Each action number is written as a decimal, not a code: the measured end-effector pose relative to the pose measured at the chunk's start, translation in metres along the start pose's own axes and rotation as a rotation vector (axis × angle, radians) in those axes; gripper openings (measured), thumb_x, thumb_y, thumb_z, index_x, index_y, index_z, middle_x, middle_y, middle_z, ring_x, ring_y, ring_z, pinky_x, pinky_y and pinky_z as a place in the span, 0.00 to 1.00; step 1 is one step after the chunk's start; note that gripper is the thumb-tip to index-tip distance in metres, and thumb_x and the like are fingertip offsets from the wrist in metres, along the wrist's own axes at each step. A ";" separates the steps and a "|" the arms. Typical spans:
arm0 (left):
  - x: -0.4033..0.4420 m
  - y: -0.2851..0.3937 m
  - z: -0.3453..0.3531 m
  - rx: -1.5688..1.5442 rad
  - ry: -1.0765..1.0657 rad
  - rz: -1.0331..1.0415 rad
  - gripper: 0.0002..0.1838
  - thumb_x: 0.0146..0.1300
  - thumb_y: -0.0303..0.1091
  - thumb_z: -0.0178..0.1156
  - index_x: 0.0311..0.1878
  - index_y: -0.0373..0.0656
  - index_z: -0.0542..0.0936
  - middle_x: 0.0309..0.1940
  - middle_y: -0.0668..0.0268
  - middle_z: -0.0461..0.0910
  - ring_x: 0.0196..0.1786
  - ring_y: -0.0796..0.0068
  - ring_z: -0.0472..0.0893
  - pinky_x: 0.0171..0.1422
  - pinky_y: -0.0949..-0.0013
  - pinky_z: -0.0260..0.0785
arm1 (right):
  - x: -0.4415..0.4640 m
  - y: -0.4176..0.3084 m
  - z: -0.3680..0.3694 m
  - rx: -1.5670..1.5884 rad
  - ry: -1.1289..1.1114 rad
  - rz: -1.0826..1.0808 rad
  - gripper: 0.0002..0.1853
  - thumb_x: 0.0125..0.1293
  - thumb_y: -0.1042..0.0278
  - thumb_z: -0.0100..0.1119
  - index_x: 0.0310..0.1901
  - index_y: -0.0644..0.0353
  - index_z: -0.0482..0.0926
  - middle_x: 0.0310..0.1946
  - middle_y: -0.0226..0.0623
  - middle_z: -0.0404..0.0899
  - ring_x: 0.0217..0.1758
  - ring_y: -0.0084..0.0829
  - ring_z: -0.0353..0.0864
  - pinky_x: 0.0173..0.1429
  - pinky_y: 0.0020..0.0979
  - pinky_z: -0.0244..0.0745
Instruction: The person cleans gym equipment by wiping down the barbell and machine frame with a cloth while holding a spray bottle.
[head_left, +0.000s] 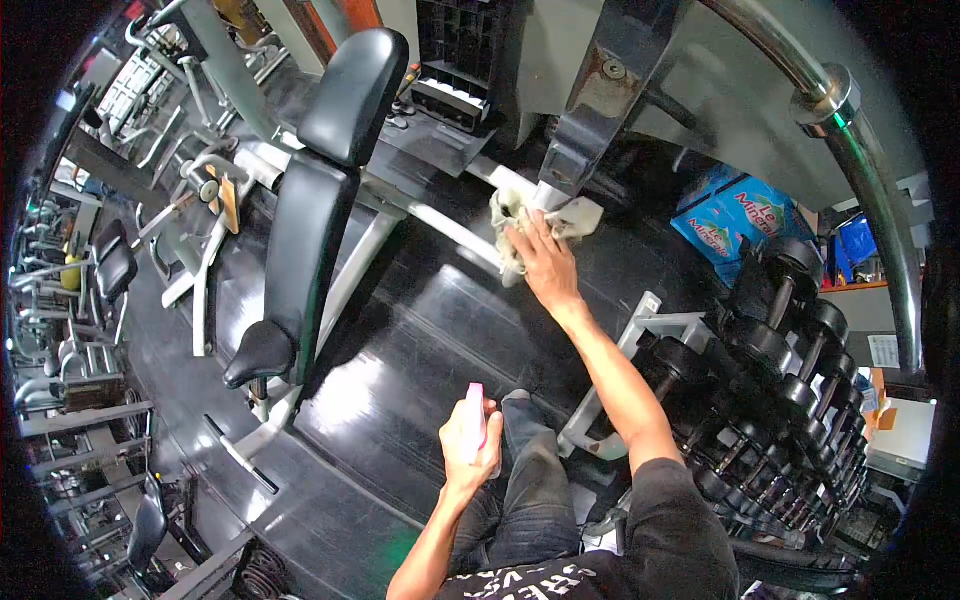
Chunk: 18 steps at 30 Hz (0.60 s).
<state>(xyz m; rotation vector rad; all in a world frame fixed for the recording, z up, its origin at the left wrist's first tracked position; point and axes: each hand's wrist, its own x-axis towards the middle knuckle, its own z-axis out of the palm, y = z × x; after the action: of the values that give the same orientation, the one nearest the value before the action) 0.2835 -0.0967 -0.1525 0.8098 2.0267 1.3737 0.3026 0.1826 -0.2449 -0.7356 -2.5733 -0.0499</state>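
Dark floor (pixel 420 340) runs between one padded bench (pixel 312 240), left, and one dumbbell rack (pixel 651 304), right. Hands apart: right hand (pixel 545 262) presses one pale cloth (pixel 578 218), far, against a metal upright (pixel 590 125), cloth spread left-right; left hand (pixel 462 442) grips one slim pink item (pixel 476 415), near, long axis near-far. Floor separates both.

The black floor (pixel 420 340) is glossy and seamed, with bright reflections toward eight o'clock. A padded black seat (pixel 312 225) on a pale frame stands at ten o'clock, a blue package (pixel 735 215) at two, a dumbbell rack (pixel 597 400) at four.
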 end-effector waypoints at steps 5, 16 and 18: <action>-0.005 -0.003 -0.004 0.037 -0.004 0.005 0.08 0.57 0.24 0.62 0.41 0.35 0.78 0.32 0.59 0.80 0.32 0.68 0.82 0.39 0.68 0.74 | -0.073 0.009 0.099 0.068 -0.314 -0.034 0.18 0.60 0.72 0.50 0.53 0.51 0.77 0.65 0.39 0.67 0.69 0.37 0.66 0.65 0.37 0.68; -0.015 -0.007 -0.028 -0.025 0.003 -0.038 0.09 0.58 0.27 0.62 0.42 0.35 0.79 0.32 0.58 0.80 0.34 0.65 0.82 0.41 0.67 0.75 | -0.128 -0.051 0.032 1.938 -0.050 1.362 0.22 0.67 0.66 0.55 0.63 0.51 0.67 0.53 0.33 0.76 0.55 0.31 0.79 0.55 0.42 0.78; -0.013 -0.001 -0.033 -0.049 -0.019 -0.006 0.09 0.58 0.27 0.62 0.42 0.36 0.79 0.32 0.59 0.81 0.34 0.67 0.82 0.42 0.67 0.75 | -0.125 -0.057 -0.012 2.125 -0.027 1.308 0.23 0.68 0.64 0.56 0.63 0.52 0.67 0.56 0.33 0.75 0.56 0.32 0.78 0.56 0.46 0.77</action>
<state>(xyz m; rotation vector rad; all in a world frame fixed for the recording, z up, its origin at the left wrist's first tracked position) 0.2678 -0.1267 -0.1412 0.7919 1.9719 1.4009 0.3723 0.0705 -0.2838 -0.9721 -0.4844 2.3143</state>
